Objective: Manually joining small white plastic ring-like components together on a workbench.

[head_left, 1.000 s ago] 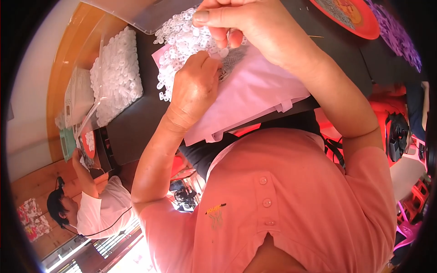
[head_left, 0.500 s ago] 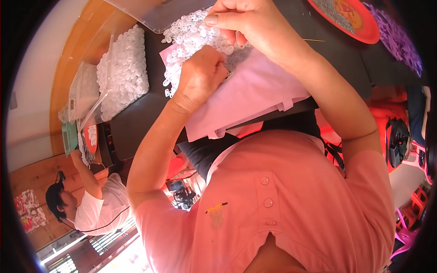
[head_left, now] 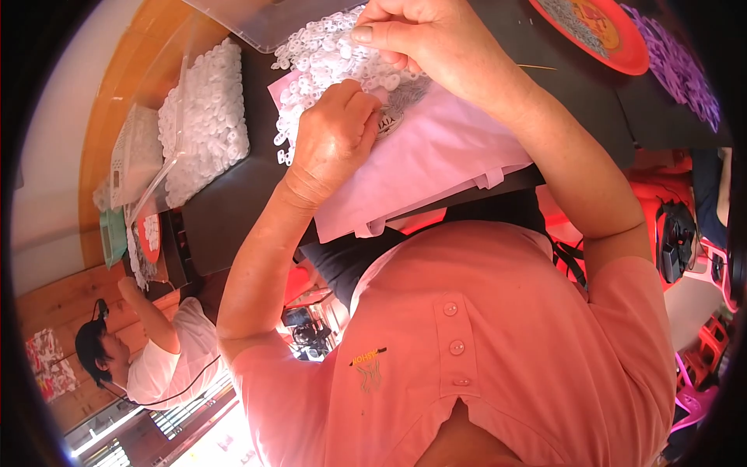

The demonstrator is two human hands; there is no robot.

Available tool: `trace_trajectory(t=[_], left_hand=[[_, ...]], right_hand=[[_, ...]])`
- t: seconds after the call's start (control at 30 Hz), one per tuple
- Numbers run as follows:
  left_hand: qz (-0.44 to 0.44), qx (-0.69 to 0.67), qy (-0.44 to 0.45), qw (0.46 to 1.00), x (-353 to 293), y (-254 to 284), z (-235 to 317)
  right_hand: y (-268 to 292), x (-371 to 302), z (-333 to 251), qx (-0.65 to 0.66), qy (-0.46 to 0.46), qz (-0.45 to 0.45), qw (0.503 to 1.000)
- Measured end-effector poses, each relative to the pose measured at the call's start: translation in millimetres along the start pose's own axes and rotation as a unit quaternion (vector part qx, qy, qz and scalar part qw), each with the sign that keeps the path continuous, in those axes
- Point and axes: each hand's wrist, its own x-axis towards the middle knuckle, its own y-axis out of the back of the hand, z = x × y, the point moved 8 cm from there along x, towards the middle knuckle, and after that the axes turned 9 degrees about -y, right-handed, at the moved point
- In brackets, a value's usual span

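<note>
On a pink cloth bag with short handles lies a heap of small white plastic pieces with holes. Beside it is a small pile of thin grey metal pieces. My left hand is closed at the near edge of the heap, fingertips curled out of sight next to the grey pieces. Above the heap, my right hand has thumb and forefinger pressed together. Whatever either hand pinches is hidden or too small to name.
A clear container of white pieces stands at left. At the far right are a red plate with grey pieces and a pile of purple strips. A co-worker sits at lower left by a green basket.
My left hand has shifted slightly left, uncovering more of the grey pile and some print on the bag. My right hand is nearly still. The co-worker's forearm has dropped a little.
</note>
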Motion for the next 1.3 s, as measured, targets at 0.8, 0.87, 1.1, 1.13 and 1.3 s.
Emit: trace_trajectory(t=[0.8,0.87,1.1,1.13,1.3], left_hand=[[0.015,0.041,0.021,0.999,12,-6,-18],[0.005,0.06,0.008,0.998,13,-8,-18],[-0.057,0.134,-0.084,0.986,22,-15,-11],[-0.058,0.135,-0.083,0.986,23,-15,-13],[0.02,0.04,-0.061,0.997,17,-6,-23]], right_hand=[[-1,1,1,0.01,0.035,0.005,0.999],[-1,1,1,0.018,0.025,0.002,1.0],[2,-3,-12,-0.072,0.11,0.035,0.991],[2,-3,-13,-0.072,0.11,0.034,0.991],[5,2,-10,-0.039,0.128,0.051,0.99]])
